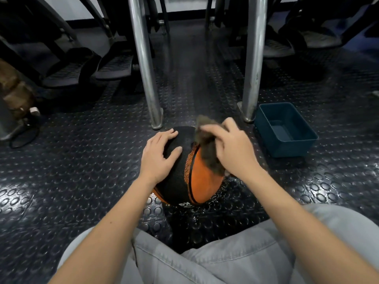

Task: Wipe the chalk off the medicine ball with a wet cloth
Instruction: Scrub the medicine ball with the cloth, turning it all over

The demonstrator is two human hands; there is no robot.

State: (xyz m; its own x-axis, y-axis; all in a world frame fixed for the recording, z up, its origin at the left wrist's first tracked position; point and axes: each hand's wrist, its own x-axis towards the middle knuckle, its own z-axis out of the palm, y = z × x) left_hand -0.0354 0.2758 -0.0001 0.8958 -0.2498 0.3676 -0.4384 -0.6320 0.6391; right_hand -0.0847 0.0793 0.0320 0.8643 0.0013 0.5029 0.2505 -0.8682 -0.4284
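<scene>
A black and orange medicine ball (194, 181) sits on the studded rubber floor between my knees. My left hand (159, 154) rests flat on the ball's black left side, fingers spread. My right hand (231, 148) grips a grey-brown cloth (207, 148) and presses it against the ball's upper right. The cloth hangs over the seam between the black and orange panels. Pale speckles show along that seam. The floor under the ball looks wet.
A teal plastic tub (285, 130) stands on the floor to the right of the ball. Two metal posts (147, 78) (253, 68) rise just behind the ball. Gym machine pedals and frames fill the back. A cable lies at far left.
</scene>
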